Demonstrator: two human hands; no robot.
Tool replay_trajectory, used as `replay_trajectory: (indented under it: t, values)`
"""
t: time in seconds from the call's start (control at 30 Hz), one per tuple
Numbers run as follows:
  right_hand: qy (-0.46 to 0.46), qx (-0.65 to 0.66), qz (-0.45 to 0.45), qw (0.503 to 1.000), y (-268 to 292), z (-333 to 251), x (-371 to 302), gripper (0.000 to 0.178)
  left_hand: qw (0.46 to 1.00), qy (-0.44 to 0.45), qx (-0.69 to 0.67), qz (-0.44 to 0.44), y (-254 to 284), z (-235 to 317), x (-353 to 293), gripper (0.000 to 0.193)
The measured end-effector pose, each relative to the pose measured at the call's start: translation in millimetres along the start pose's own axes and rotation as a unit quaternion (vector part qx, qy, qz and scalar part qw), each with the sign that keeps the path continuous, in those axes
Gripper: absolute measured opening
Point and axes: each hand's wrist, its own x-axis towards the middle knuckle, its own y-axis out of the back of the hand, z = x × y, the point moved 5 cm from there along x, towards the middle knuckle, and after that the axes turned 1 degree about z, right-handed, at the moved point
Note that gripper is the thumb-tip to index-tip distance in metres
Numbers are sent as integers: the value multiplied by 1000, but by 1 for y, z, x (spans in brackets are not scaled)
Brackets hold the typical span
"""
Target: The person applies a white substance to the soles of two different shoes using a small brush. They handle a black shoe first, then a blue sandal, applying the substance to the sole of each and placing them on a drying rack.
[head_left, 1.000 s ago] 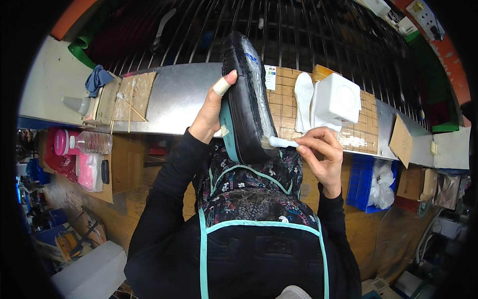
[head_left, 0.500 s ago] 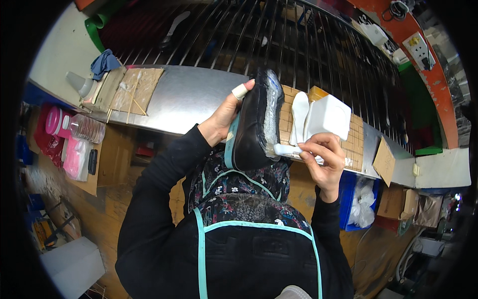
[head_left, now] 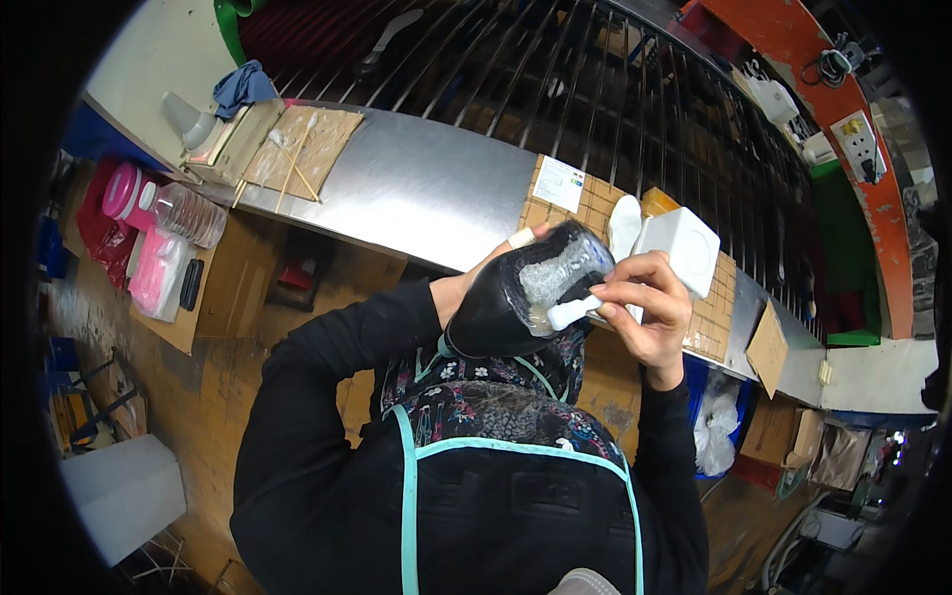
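Observation:
My left hand (head_left: 478, 276) grips a black shoe (head_left: 483, 309), its thumb wrapped in a pale finger cover. The shoe's underside is turned up toward me, toe end near, and a shiny whitish coating lies over the middle of it. Between the thumb and fingers of my right hand (head_left: 652, 312) is a small white brush (head_left: 571, 313), its broad head touching the sole's near right edge. The brush's handle is mostly hidden by my fingers. Just beyond, a white, rounded flat piece (head_left: 623, 226) leans beside a white square tub (head_left: 680, 253).
A gridded brown board (head_left: 709, 319) and a printed card (head_left: 559, 183) lie on the metal bench edge (head_left: 407, 164). Dark metal rollers (head_left: 496, 89) run behind. On the left are a cardboard piece with sticks (head_left: 297, 159) and a clear jar (head_left: 188, 213). A blue bin (head_left: 706, 382) stands lower right.
The shoe has been tilted so its sole faces up more and its far end points to the right. The brush has moved slightly right and nearer along the sole's edge. The printed card has come into sight.

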Motion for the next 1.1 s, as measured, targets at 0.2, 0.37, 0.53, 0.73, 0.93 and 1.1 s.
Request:
replay_trajectory:
  t: [0.2,0.37,0.53,0.73,0.93,1.1]
  values:
    - [6,55,-103,993,-15,16,17,18,988,48,138,-40,10,-33,-26,60]
    - [9,83,-188,979,-28,31,24,18,982,58,158,-91,20,-53,-17,67]
    - [4,91,-226,970,-34,36,21,17,982,61,160,-76,18,-61,1,73]
    - [-9,117,-212,970,-36,42,16,17,985,77,145,-57,14,-63,10,80]
    - [-28,116,-224,967,-30,47,6,18,987,97,125,-39,12,-66,8,87]
    - [-42,26,-191,980,16,52,-6,17,988,117,95,-23,13,-68,14,93]
